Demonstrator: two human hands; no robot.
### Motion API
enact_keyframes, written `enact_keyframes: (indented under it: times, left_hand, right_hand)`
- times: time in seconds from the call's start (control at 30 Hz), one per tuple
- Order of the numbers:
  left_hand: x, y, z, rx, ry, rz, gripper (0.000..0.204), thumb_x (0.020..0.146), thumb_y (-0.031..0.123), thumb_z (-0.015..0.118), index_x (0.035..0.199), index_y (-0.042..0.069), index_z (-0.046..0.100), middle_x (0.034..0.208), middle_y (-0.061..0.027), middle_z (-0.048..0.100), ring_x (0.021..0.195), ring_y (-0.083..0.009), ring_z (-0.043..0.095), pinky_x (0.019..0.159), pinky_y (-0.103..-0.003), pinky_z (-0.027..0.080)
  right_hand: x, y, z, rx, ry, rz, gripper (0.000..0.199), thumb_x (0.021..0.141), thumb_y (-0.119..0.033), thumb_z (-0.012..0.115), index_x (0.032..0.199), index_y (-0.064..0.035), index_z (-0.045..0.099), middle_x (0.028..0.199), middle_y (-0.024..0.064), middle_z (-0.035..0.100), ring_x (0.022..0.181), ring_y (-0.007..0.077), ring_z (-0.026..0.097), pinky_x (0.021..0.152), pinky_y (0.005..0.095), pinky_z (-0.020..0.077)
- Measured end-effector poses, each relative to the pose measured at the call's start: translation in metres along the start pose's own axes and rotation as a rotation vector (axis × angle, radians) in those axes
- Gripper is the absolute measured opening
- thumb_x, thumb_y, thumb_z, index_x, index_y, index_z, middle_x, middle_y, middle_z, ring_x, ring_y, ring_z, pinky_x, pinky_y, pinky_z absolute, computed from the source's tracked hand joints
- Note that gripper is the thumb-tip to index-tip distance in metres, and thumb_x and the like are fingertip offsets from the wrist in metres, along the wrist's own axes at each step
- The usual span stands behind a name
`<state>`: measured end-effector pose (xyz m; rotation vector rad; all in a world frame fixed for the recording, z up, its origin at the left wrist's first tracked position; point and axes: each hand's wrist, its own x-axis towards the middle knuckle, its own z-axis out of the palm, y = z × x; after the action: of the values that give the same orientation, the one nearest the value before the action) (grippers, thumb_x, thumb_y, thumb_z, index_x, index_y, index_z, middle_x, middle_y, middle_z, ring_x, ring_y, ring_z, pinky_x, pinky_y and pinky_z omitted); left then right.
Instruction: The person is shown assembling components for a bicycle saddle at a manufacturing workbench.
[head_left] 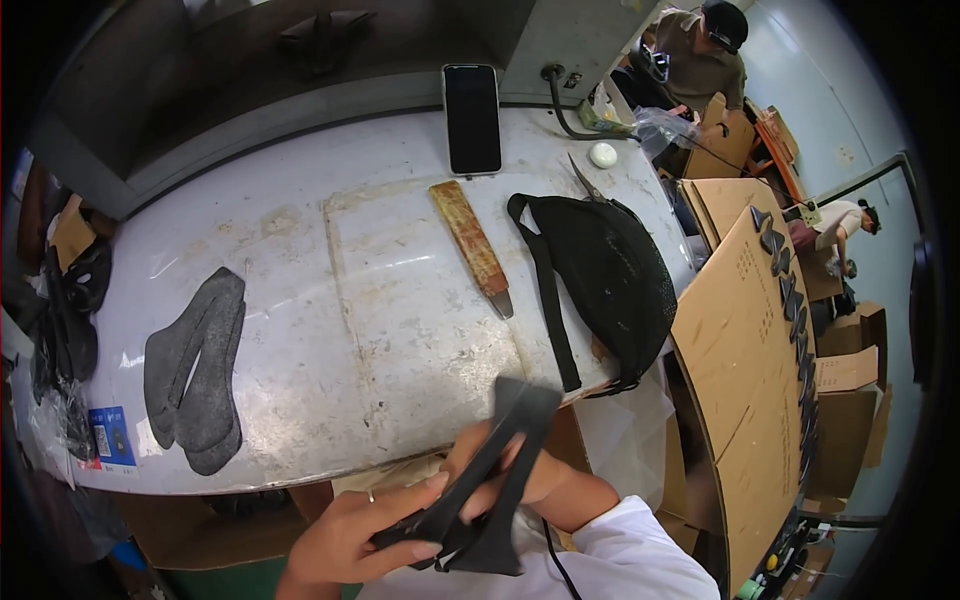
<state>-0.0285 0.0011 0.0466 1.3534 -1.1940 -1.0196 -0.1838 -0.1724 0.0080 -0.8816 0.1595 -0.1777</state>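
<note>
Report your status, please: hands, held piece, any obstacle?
Left hand and right hand gripping black piece. Piece forked. Black bag on table beyond, apparently not blocking.

A stained table [290, 390] bears grey pieces [207, 430], phone [472, 120] and bag [612, 270].

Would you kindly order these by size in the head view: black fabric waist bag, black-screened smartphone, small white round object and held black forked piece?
1. Black fabric waist bag
2. Black-screened smartphone
3. Small white round object
Unranked: black forked piece, partly covered and nearer the camera.
</note>
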Motion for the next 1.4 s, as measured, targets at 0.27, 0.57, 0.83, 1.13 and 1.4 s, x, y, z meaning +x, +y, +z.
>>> enact_keyframes:
  times: [0.27,0.57,0.83,1.13,1.4]
  left_hand:
    - [-0.005,-0.003,0.015,-0.263,0.272,-0.04,0.052,0.082,0.002,0.07,0.13,-0.006,0.052,0.102,-0.0144,0.068,0.087,-0.0128,0.063,0.077,-0.025,0.05]
    - [-0.001,0.0,0.019,-0.508,0.318,-0.195,0.051,0.087,0.003,0.066,0.134,-0.005,0.048,0.117,-0.0106,0.06,0.105,-0.0125,0.055,0.092,-0.027,0.043]
    - [-0.001,0.005,0.022,-0.529,0.348,-0.296,0.052,0.08,0.004,0.069,0.128,-0.007,0.051,0.117,-0.0138,0.062,0.104,-0.0154,0.058,0.094,-0.028,0.043]
    - [0.0,0.01,0.022,-0.575,0.242,-0.231,0.051,0.081,0.0,0.069,0.128,-0.006,0.052,0.12,-0.0148,0.061,0.107,-0.0164,0.058,0.095,-0.029,0.043]
    - [0.003,-0.002,0.022,-0.455,0.227,-0.105,0.067,0.085,-0.001,0.067,0.143,-0.005,0.033,0.117,-0.0173,0.061,0.104,-0.018,0.06,0.091,-0.03,0.046]
  right_hand:
    - [0.007,0.005,0.002,0.324,-0.158,0.389,0.043,0.065,-0.015,0.089,0.09,0.0011,0.058,0.069,0.0101,0.062,0.054,0.0168,0.058,0.048,0.0277,0.0428]
    - [0.014,0.011,0.016,0.155,0.062,0.422,0.06,0.06,-0.021,0.09,0.107,0.0035,0.062,0.095,0.0089,0.068,0.088,0.0165,0.064,0.079,0.0276,0.0483]
    - [0.012,0.015,0.011,0.067,0.012,0.394,0.054,0.067,-0.026,0.085,0.109,0.0024,0.065,0.098,0.0072,0.069,0.092,0.0153,0.063,0.084,0.0277,0.0471]
    - [0.009,0.035,-0.001,0.242,-0.087,0.347,0.049,0.071,-0.025,0.083,0.107,0.0019,0.066,0.094,0.0047,0.069,0.087,0.0131,0.062,0.079,0.0265,0.0478]
    - [0.009,0.018,-0.01,0.011,-0.146,0.444,0.066,0.064,-0.025,0.088,0.118,0.0014,0.059,0.099,0.0055,0.066,0.091,0.0138,0.061,0.083,0.0287,0.0483]
